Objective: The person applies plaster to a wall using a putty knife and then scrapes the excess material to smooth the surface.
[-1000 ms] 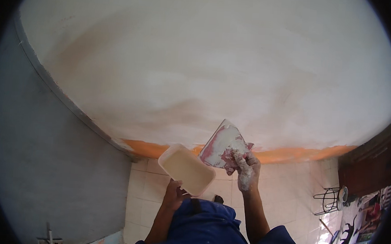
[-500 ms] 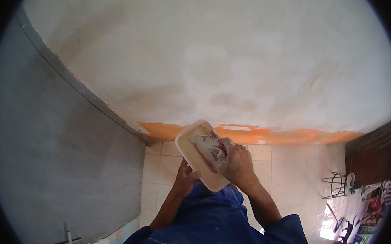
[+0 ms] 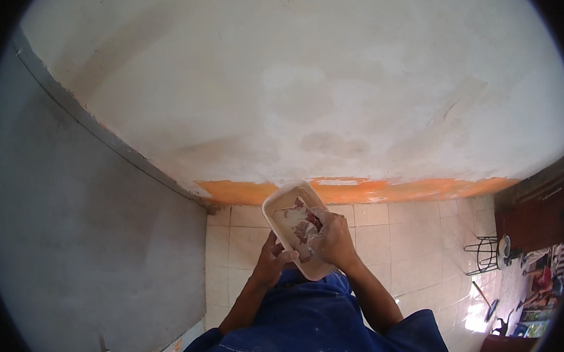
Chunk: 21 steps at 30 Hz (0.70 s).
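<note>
A cream, rounded rectangular tub (image 3: 268,207) is held tilted in front of my waist. My left hand (image 3: 269,263) grips its near left side, with the thumb over the rim. Inside the tub is a wide, flat plastering spreader (image 3: 301,206), reddish and smeared with whitish paste (image 3: 287,220). My right hand (image 3: 335,239) is closed around its handle, which is mostly hidden by the fingers. Whitish residue coats the right hand's fingers. Ahead stands a wall (image 3: 287,92) patched in white and beige, with a band of orange paint (image 3: 397,188) along its bottom.
A grey door (image 3: 112,211) stands to the left. Pale tiles (image 3: 419,249) cover the floor. Far right are a black-framed stool (image 3: 484,254), dark red-brown furniture (image 3: 528,220), a broom (image 3: 484,298) and a person in red (image 3: 540,282) in the background.
My right hand has drawn the spreader left and slightly down, deeper into the tub. The tub has shifted slightly right and down in view.
</note>
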{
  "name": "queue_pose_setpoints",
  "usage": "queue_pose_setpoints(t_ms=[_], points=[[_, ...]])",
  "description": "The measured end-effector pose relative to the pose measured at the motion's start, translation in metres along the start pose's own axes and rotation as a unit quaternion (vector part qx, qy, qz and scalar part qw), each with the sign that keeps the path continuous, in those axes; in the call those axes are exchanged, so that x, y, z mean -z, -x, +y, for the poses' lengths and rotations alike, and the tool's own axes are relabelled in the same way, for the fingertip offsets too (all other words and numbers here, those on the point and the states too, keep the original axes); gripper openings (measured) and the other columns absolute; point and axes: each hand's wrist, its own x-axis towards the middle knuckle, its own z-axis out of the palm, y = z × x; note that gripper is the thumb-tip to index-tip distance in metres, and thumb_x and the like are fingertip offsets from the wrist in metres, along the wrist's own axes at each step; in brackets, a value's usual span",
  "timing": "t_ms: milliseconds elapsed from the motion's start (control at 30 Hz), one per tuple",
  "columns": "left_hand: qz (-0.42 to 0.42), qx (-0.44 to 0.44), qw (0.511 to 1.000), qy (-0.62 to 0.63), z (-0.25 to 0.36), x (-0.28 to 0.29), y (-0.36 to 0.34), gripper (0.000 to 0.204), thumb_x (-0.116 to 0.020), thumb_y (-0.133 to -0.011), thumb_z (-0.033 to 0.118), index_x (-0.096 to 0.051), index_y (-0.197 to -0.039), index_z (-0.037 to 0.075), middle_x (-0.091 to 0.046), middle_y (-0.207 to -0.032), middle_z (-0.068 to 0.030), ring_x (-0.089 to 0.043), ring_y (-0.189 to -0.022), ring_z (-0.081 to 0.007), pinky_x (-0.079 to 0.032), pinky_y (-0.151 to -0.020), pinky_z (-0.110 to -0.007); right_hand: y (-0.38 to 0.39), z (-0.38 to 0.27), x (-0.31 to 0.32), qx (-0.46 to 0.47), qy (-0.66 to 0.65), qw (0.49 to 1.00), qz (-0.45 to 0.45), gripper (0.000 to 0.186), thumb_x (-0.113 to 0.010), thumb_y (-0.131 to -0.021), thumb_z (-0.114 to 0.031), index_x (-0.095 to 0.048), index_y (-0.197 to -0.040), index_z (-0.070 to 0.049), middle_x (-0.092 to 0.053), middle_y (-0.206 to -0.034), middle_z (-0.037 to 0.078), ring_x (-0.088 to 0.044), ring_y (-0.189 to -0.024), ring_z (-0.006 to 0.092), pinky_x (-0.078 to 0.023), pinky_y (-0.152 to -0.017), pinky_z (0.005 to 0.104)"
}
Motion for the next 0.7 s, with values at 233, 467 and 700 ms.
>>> queue_pose_setpoints(t_ms=[233, 467, 700], points=[[0.007, -0.018, 1.000, 0.002, -0.008, 0.021, 0.002, 0.079, -0.059, -0.068, 0.007, -0.018, -0.136, 0.010, -0.048, -0.114, -0.0198, -0.055, -0.100, -0.0305, -0.053, -0.076, -0.043, -0.005, 0.013, 0.001, 0.032, -0.048, 0.998, -0.004, 0.020, -0.057, -0.067, -0.001, -0.059, -0.085, 0.007, -0.061, -0.068, 0.017, -0.059, -0.059, 0.0221, -0.047, -0.058, 0.0311], [0.002, -0.024, 1.000, -0.021, -0.004, 0.034, 0.007, 0.079, -0.059, -0.069, 0.008, -0.016, -0.136, 0.008, -0.047, -0.116, -0.0204, -0.055, -0.101, -0.0304, -0.054, -0.076, -0.042, -0.008, 0.019, -0.001, -0.055, -0.119, 0.991, -0.016, 0.013, -0.058, -0.076, -0.002, -0.060, -0.085, 0.007, -0.062, -0.072, 0.006, -0.054, -0.063, 0.0082, -0.047, -0.057, 0.0250], [-0.032, -0.044, 0.996, 0.075, 0.010, 0.064, 0.001, 0.072, -0.056, -0.075, 0.005, -0.018, -0.135, 0.009, -0.046, -0.117, -0.0179, -0.055, -0.100, -0.0312, -0.055, -0.074, -0.043, -0.016, -0.012, 0.004, -0.132, -0.305, 0.943, 0.007, 0.015, -0.057, -0.081, -0.002, -0.060, -0.092, 0.008, -0.063, -0.077, 0.008, -0.058, -0.065, 0.0092, -0.049, -0.056, 0.0228]])
